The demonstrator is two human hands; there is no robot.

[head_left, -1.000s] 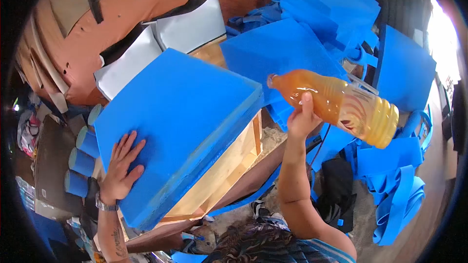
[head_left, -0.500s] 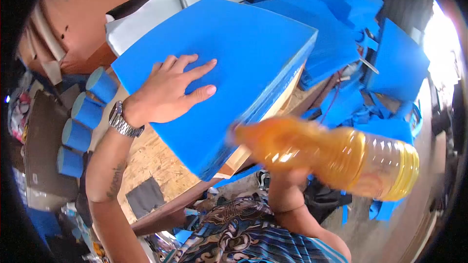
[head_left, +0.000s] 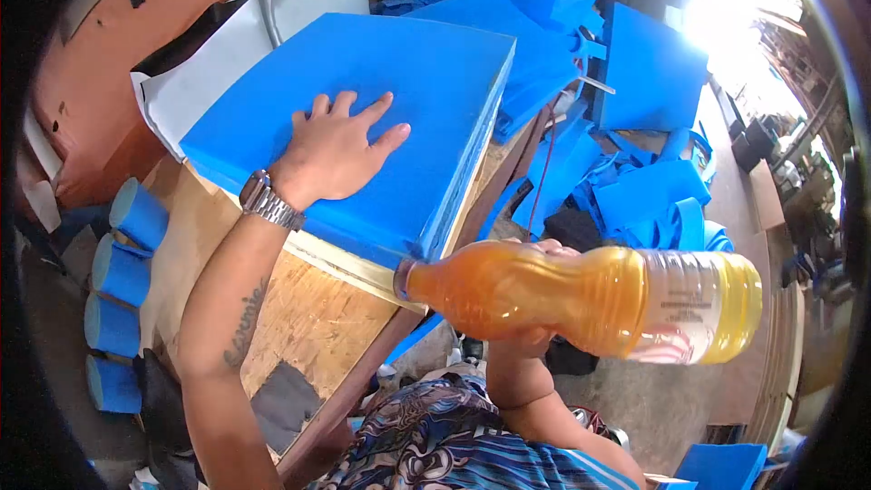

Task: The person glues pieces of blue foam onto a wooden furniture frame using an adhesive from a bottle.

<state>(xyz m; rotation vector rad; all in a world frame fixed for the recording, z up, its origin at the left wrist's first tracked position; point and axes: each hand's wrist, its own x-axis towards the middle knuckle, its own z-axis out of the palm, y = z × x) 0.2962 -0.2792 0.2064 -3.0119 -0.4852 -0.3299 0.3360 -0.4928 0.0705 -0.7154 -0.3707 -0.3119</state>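
My left hand (head_left: 340,150), with a metal watch on its wrist, lies flat with fingers spread on top of a blue foam-like block (head_left: 408,59). My right hand (head_left: 528,345) is wrapped round the middle of a clear plastic bottle (head_left: 567,295) with amber liquid inside. Nearly level, the bottle points its narrow neck left, right at the block's near corner. Its base is toward the right. Layered pale edges show along the block's side, which rests on a wooden board table (head_left: 336,304).
Blue foam rolls (head_left: 118,272) stand in a row on the left. White padded pieces (head_left: 213,59) lie behind the block. More blue sheets (head_left: 508,36) are stacked beyond it, and blue offcuts (head_left: 644,191) litter the floor at right. A dark cloth patch (head_left: 286,404) lies on the table.
The view has shifted, so the block sits further left. The bottle has moved toward the block's near corner and levelled out. My left hand stays flat on the block.
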